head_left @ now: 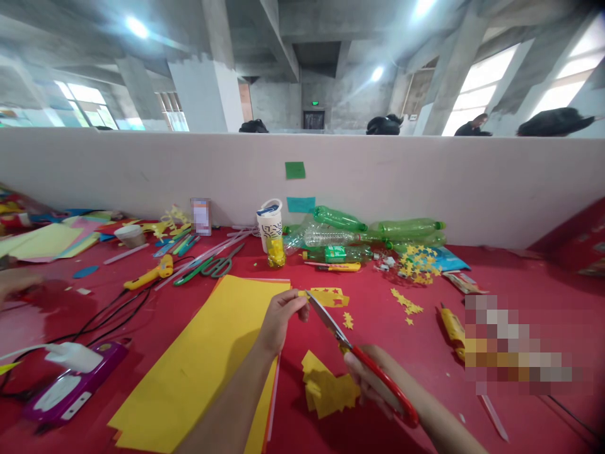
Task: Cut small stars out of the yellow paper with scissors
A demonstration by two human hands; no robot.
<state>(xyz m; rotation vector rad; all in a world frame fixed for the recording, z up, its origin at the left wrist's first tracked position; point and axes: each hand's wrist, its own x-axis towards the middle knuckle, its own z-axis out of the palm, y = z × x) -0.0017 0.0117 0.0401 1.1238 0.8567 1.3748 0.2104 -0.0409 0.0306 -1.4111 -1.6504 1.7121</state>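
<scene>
My left hand [282, 318] pinches a small piece of yellow paper [302, 293] above the red table. Red-handled scissors [382, 378] are held in my right hand [378, 372], their blade tips right at that piece. Below the blades lie yellow paper scraps [328, 388]. A yellow strip with star-shaped cutouts [331, 296] rests just behind the tips, and a few small yellow stars [348, 321] are close by. Large yellow sheets [203, 353] are stacked under my left forearm, with orange and pink edges showing beneath.
Green plastic bottles [340, 219] lie along the white partition [142, 170], beside a patterned cup [270, 224]. More yellow stars [418, 261] are heaped at the right. Yellow glue guns [150, 274] and a purple power strip [78, 381] trail cords. Another person's hand [16, 284] is at far left.
</scene>
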